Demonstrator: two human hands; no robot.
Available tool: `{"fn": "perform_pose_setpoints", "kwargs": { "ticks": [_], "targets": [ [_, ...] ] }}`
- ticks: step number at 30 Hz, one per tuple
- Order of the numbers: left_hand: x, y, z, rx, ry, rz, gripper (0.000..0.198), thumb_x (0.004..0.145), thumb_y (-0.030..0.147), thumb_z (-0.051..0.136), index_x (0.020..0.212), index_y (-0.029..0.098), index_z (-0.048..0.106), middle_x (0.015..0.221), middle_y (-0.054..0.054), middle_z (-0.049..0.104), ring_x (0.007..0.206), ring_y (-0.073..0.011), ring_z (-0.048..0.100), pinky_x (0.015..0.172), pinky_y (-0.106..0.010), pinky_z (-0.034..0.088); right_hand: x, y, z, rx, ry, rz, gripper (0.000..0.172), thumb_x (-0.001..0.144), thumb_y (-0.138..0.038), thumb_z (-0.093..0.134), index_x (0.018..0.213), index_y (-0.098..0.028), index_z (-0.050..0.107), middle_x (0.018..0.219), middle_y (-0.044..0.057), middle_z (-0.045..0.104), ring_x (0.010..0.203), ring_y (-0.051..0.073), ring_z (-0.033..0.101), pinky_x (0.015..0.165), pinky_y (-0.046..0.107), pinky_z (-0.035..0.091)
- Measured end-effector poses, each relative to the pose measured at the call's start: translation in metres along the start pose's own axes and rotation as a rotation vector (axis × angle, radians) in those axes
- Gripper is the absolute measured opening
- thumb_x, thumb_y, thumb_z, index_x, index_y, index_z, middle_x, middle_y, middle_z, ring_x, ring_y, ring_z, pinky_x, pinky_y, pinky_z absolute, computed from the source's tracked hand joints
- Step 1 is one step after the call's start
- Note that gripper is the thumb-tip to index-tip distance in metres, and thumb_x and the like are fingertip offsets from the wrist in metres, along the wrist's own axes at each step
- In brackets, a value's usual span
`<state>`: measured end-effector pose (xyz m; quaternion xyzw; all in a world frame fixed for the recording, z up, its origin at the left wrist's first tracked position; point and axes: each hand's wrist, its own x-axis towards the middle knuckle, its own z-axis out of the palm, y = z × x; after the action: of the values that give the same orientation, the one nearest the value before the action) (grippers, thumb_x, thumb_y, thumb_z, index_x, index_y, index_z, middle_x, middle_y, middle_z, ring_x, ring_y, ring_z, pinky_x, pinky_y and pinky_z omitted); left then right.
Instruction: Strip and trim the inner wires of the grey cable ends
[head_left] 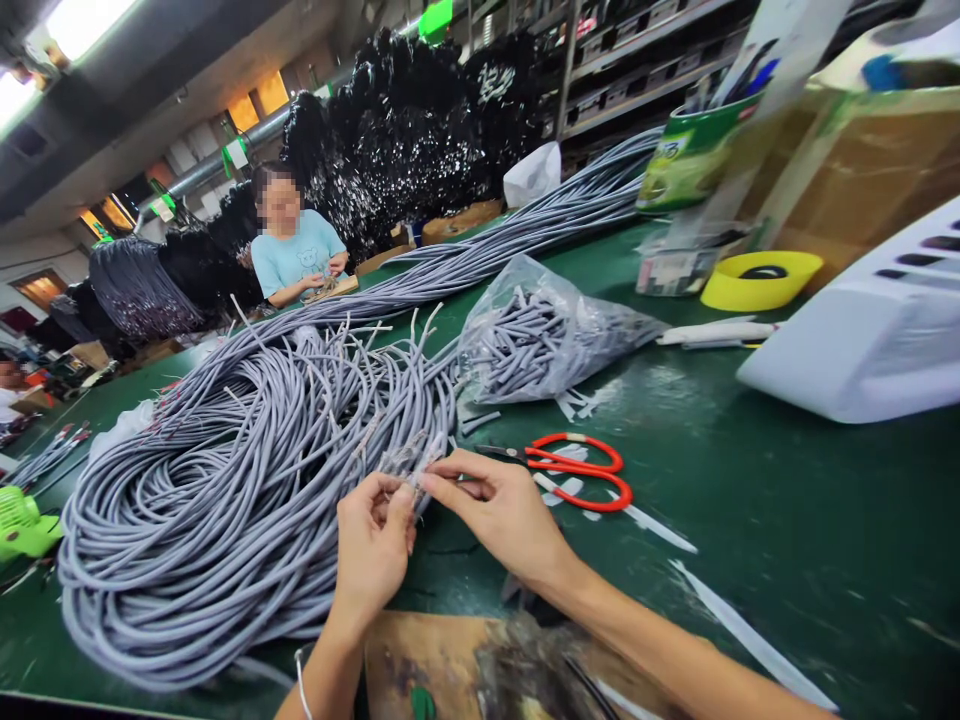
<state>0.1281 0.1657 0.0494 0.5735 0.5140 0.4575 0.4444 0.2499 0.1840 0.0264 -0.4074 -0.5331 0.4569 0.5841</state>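
Observation:
My left hand [373,545] and my right hand [499,510] meet over the green table [787,520], both pinching the stripped ends of a small bunch of grey cables [409,462]. The bunch comes off a large coil of grey cable [225,500] lying to my left. Red-handled scissors [577,470] lie just right of my right hand, untouched. A brown board [442,660] sits at the near edge under my wrists.
A clear bag of short grey cable pieces [540,335] lies behind the scissors. A white appliance [870,330] and yellow bowl [757,278] stand at the right. A person in a light blue shirt [296,255] works across the table. Black cable bundles [405,130] hang behind.

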Motion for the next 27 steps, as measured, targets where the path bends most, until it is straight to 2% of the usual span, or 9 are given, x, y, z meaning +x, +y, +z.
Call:
{"fn": "perform_pose_setpoints", "kwargs": {
  "ticks": [4,9,11,14,16,19,24,27],
  "targets": [
    [0.001,-0.004,0.002,-0.03,0.012,-0.039,0.034,0.074,0.046,0.055,0.062,0.016,0.044,0.048,0.009,0.035,0.036,-0.0024,0.028,0.035,-0.015,0.022,-0.003,0.006,0.001,-0.109,0.035,-0.231,0.014,0.073,-0.025,0.056,0.063,-0.016,0.06,0.057,0.0,0.05,0.047,0.01,0.042,0.043,0.022,0.034],
    [0.004,-0.004,0.002,-0.188,0.014,-0.127,0.041,0.067,0.053,0.059,0.06,0.017,0.041,0.048,0.01,0.032,0.033,-0.0005,0.023,0.032,-0.015,0.016,0.001,0.006,0.005,-0.118,-0.033,-0.408,0.011,0.077,-0.018,0.052,0.069,-0.017,0.061,0.064,0.002,0.055,0.055,0.012,0.05,0.049,0.022,0.04],
    [0.003,-0.002,0.001,-0.186,0.034,-0.099,0.037,0.066,0.049,0.062,0.064,0.015,0.048,0.047,0.01,0.033,0.035,-0.0014,0.024,0.033,-0.015,0.018,0.002,0.005,0.005,-0.122,-0.051,-0.413,0.01,0.077,-0.019,0.053,0.07,-0.017,0.06,0.064,0.002,0.054,0.055,0.012,0.051,0.05,0.022,0.041],
    [0.002,0.002,0.001,-0.103,0.084,-0.03,0.029,0.067,0.037,0.064,0.076,0.01,0.062,0.048,0.007,0.041,0.04,-0.0038,0.03,0.038,-0.017,0.023,0.001,0.004,0.004,-0.134,-0.037,-0.347,0.009,0.078,-0.019,0.052,0.071,-0.018,0.057,0.063,0.0,0.051,0.052,0.011,0.048,0.048,0.021,0.04],
    [0.002,0.002,0.002,-0.066,0.136,0.017,0.025,0.068,0.032,0.062,0.075,0.008,0.066,0.051,0.003,0.047,0.044,-0.0056,0.034,0.042,-0.019,0.028,-0.001,0.005,0.004,-0.162,-0.029,-0.34,0.009,0.079,-0.018,0.05,0.072,-0.018,0.056,0.064,0.0,0.05,0.053,0.011,0.048,0.048,0.021,0.041],
    [0.004,0.0,0.005,-0.1,0.204,0.026,0.022,0.067,0.03,0.06,0.067,0.008,0.066,0.048,0.004,0.046,0.044,-0.0061,0.033,0.044,-0.02,0.03,-0.003,0.006,0.006,-0.233,-0.029,-0.44,0.011,0.08,-0.015,0.048,0.072,-0.018,0.055,0.064,0.0,0.049,0.054,0.011,0.047,0.049,0.022,0.04],
    [0.008,-0.005,0.007,-0.288,0.247,-0.099,0.021,0.06,0.031,0.063,0.056,0.011,0.06,0.04,0.009,0.032,0.037,-0.0027,0.021,0.037,-0.017,0.02,0.0,0.007,0.011,-0.319,-0.057,-0.634,0.015,0.08,-0.011,0.046,0.074,-0.019,0.057,0.067,0.002,0.054,0.062,0.013,0.052,0.056,0.023,0.043],
    [0.007,-0.005,0.007,-0.316,0.279,-0.096,0.021,0.06,0.032,0.064,0.057,0.011,0.06,0.041,0.009,0.036,0.036,-0.0025,0.023,0.036,-0.017,0.02,0.002,0.005,0.013,-0.281,-0.089,-0.553,0.013,0.079,-0.016,0.047,0.071,-0.018,0.058,0.065,0.002,0.054,0.058,0.013,0.051,0.053,0.023,0.042]
  ]
}}
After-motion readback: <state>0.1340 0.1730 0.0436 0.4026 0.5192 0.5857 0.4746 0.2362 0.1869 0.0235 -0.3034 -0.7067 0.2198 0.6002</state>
